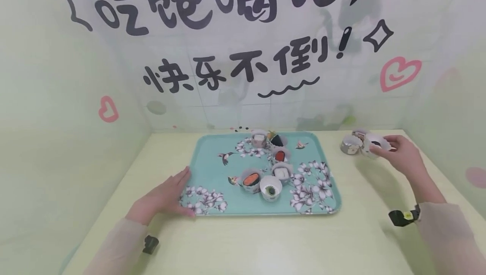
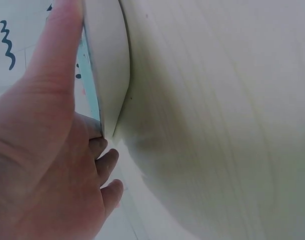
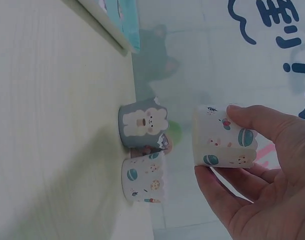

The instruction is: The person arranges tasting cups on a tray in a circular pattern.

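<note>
My right hand (image 1: pixel 406 157) (image 3: pixel 272 165) pinches a white patterned paper cup (image 1: pixel 373 146) (image 3: pixel 222 140) between thumb and fingers; something dark shows inside it. In the right wrist view the cup is off the table, beside a grey bear cup (image 3: pixel 142 122) and another white patterned cup (image 3: pixel 144 177). My left hand (image 1: pixel 163 197) (image 2: pixel 47 135) touches the teal tray (image 1: pixel 212 161) (image 2: pixel 90 75) at its left edge, thumb by the near left corner, fingers loosely extended. On the tray stand several cups, one with an orange-topped piece (image 1: pixel 251 179), another with a green-and-dark piece (image 1: pixel 270 190).
The pale wooden table (image 1: pixel 265 241) meets a back wall (image 1: pixel 228 114) with black lettering and pink hearts. Side walls flank the table. At the tray's back are a cup with a white piece (image 1: pixel 259 139) and a dark-filled cup (image 1: pixel 277 140).
</note>
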`<state>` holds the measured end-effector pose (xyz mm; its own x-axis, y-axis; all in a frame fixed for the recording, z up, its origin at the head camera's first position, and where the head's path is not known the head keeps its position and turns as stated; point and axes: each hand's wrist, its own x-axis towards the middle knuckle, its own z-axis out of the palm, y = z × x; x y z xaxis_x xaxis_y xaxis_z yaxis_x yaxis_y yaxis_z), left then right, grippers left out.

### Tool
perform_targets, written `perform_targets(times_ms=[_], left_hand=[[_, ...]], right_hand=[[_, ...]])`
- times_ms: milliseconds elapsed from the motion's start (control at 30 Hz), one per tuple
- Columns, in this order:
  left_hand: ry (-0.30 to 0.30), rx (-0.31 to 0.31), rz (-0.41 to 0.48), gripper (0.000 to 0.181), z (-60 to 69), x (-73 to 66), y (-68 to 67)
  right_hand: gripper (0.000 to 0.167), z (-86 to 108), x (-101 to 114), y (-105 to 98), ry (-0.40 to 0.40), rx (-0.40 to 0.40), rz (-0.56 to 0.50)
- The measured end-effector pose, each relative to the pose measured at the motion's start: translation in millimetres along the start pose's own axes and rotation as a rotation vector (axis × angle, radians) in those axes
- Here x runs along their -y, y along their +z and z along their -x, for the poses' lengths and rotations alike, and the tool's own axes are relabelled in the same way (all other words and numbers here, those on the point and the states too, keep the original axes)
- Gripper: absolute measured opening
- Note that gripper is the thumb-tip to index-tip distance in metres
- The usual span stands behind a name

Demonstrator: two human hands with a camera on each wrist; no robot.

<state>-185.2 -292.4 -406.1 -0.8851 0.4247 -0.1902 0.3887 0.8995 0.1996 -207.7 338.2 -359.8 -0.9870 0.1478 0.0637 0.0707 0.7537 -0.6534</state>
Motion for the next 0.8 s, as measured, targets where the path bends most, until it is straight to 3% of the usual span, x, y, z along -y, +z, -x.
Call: perform_targets(times_ms=[567,800], left_hand=[[0.046,-0.041,-0.039,0.138,-1.2,5.0,-5.3],[0.022,-0.004,-0.004,0.138,-2.0,2.7,0.0]], right_hand=[[0.068,-14.7,55.1,35.0,-0.096,0.035,-0.102],[0.066,-13.1,67.2,41.3,-0.098,0.073,-0.105]])
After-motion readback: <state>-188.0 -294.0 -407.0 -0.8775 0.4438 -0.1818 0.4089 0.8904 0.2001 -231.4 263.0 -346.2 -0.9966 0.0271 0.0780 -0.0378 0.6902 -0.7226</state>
